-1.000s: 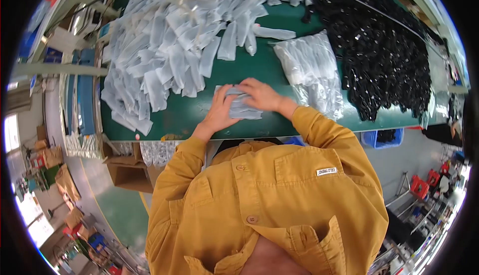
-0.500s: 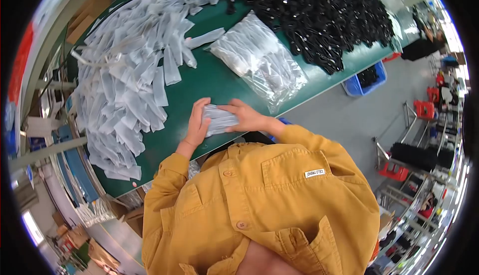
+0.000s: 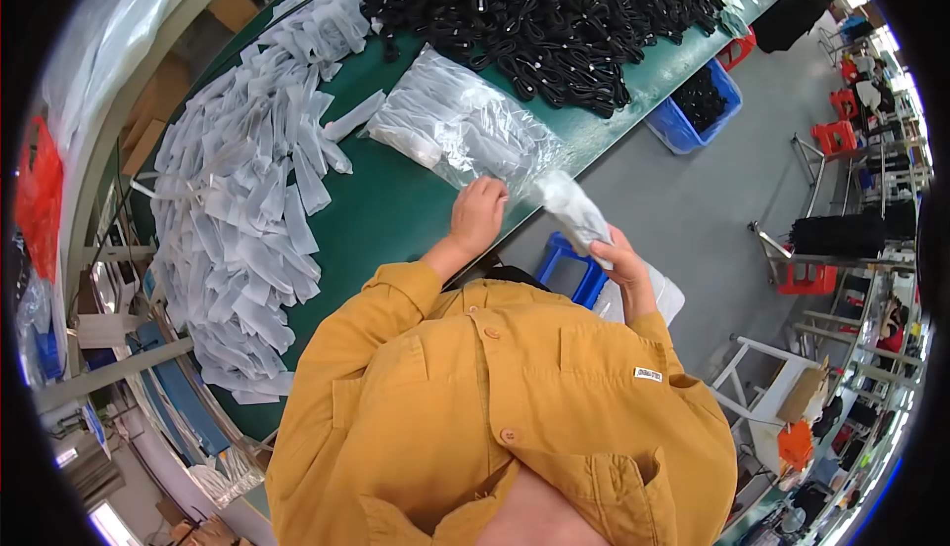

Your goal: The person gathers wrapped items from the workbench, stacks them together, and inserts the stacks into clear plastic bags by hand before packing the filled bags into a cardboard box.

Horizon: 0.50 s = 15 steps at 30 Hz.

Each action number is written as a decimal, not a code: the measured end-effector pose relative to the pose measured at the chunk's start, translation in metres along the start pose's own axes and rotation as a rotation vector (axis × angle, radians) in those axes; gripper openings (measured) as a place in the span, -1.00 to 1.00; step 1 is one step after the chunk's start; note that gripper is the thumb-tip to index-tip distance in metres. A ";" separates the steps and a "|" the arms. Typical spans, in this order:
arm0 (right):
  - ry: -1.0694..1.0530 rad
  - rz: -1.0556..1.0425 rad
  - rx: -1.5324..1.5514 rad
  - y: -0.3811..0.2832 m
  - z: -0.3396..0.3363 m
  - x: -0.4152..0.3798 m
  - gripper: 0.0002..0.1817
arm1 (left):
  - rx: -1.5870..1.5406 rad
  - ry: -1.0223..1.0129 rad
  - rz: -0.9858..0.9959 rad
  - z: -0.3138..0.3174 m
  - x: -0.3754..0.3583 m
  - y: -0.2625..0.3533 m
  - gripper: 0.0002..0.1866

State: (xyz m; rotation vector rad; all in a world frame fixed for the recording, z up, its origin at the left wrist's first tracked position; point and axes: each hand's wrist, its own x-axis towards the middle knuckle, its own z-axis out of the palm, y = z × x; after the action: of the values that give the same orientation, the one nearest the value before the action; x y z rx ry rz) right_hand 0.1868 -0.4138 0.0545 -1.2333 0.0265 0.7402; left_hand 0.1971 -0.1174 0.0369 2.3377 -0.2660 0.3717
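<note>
My right hand [image 3: 623, 257] grips one end of a stack of translucent white sleeves [image 3: 574, 211], held tilted past the front edge of the green table [image 3: 381, 204]. The far end of the stack is near the mouth of a large clear plastic bag [image 3: 460, 120]. That bag lies on the table, filled with rows of similar sleeves. At its near edge, my left hand [image 3: 477, 214] is closed, fingers curled on the plastic film. A loose heap of these white sleeves [image 3: 242, 209] spreads over the table's left side.
A big pile of black looped cords [image 3: 534, 21] covers the table's far side. Blue bin [image 3: 693, 130] with black items stands on the floor to the right. A blue stool [image 3: 569, 269] is close by my right arm. Racks and red stools [image 3: 833, 138] stand farther right.
Both hands were together around the sleeve stack over the table. Now my right hand has carried it rightward to the bag's mouth, while my left has released it and taken the bag's edge.
</note>
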 end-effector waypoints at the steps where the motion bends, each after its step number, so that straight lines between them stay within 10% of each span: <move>1: -0.044 0.014 -0.022 0.001 0.007 0.011 -0.11 | -0.111 0.041 -0.031 -0.005 0.001 0.003 -0.85; 7: -0.144 -0.006 -0.202 -0.021 0.054 0.088 -0.19 | -0.339 0.245 -0.109 -0.034 0.011 0.023 -0.94; 12: 0.165 -0.069 -0.806 -0.036 0.094 0.115 -0.24 | -0.295 0.179 -0.051 -0.041 0.002 0.023 -0.94; 15: 0.008 -0.040 -0.532 -0.023 0.102 0.136 -0.26 | -0.283 0.170 -0.012 -0.040 -0.003 0.023 -0.94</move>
State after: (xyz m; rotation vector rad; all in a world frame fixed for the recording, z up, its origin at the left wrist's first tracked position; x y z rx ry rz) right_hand 0.2662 -0.2616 0.0566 -1.7363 -0.1997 0.7307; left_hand 0.1795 -0.1049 0.0784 2.0162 -0.2072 0.4910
